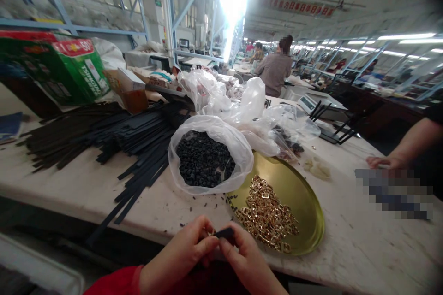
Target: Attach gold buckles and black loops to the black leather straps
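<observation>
Close to the table's front edge, my left hand [194, 243] and my right hand [243, 250] meet fingertip to fingertip. A short dark strap [224, 233] sits in the pinch of my right hand, one end reaching the left fingertips. The left thumb and forefinger are pressed together; a tiny pale spot shows there, too small to name. Just beyond stands an open plastic bag [244, 159] full of small black loops [204, 159]. To its right lies a gold oval tray [308, 221] with a heap of gold-coloured metal buckles [268, 212].
Long dark strips [138, 133] lie fanned out on the left of the table [346, 239]. Behind are a green box [65, 69], a small cardboard box [126, 90] and clear plastic bags [221, 90]. A co-worker's hand [387, 162] rests at the right; a scale [321, 103] stands farther back.
</observation>
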